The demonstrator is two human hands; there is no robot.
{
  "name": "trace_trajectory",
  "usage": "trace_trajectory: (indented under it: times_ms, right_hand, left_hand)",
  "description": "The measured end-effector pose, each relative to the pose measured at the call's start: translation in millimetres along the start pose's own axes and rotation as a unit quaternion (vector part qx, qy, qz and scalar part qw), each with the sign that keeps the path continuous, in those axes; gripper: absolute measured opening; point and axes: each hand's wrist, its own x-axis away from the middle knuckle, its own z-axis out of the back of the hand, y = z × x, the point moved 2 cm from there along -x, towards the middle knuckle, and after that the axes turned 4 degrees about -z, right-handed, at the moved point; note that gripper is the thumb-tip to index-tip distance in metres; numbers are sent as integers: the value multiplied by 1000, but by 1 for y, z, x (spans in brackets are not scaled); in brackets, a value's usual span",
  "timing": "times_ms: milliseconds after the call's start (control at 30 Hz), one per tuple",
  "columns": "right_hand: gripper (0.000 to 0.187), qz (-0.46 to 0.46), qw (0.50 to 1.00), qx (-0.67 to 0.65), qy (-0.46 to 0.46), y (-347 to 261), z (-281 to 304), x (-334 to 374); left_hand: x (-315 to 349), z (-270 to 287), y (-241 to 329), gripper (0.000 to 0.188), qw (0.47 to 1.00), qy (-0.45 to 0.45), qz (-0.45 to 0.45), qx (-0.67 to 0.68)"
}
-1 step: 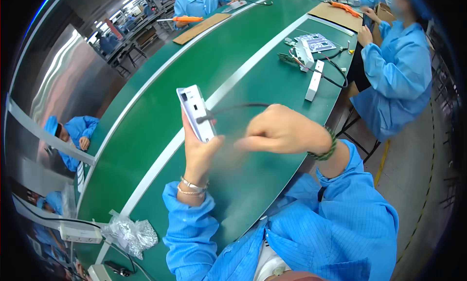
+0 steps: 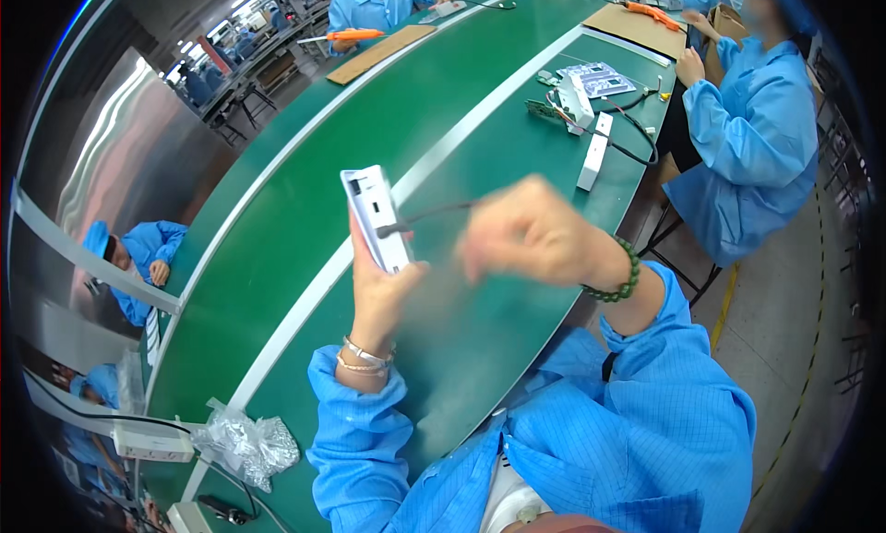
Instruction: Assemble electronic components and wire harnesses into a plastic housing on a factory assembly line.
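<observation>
Upright in my left hand [image 2: 378,291] is a narrow white plastic housing [image 2: 374,190] with small dark openings in its face. My fingers wrap its back and the thumb lies by its lower end. A black cable [image 2: 432,214] comes out of the housing's face and runs right, up to my right hand [image 2: 528,230]. That hand is curled closed over the green table and smeared by motion; the cable passes into or behind its fingers, where its end is hidden.
Farther along the green table [image 2: 480,155] lie a white box-shaped part [image 2: 595,153], a circuit board [image 2: 552,114] and cables. A crumpled clear plastic bag [image 2: 247,443] and a power strip [image 2: 152,443] are at lower left. Co-workers in blue sit around; one [image 2: 748,155] is at right.
My right hand has turned at the wrist and shifted slightly, blurring more. The housing in my left hand has moved slightly right and down.
</observation>
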Motion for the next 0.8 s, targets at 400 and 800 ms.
trace_trajectory:
  times_ms: [400,800]
  right_hand:
    - [45,293,881,-123,349,-5,-15,-73]
    - [40,241,811,-213,488,49,6,-91]
  left_hand:
    - [39,-39,24,82,994,-50,7,-100]
    - [38,-19,26,50,906,8,-113,-409]
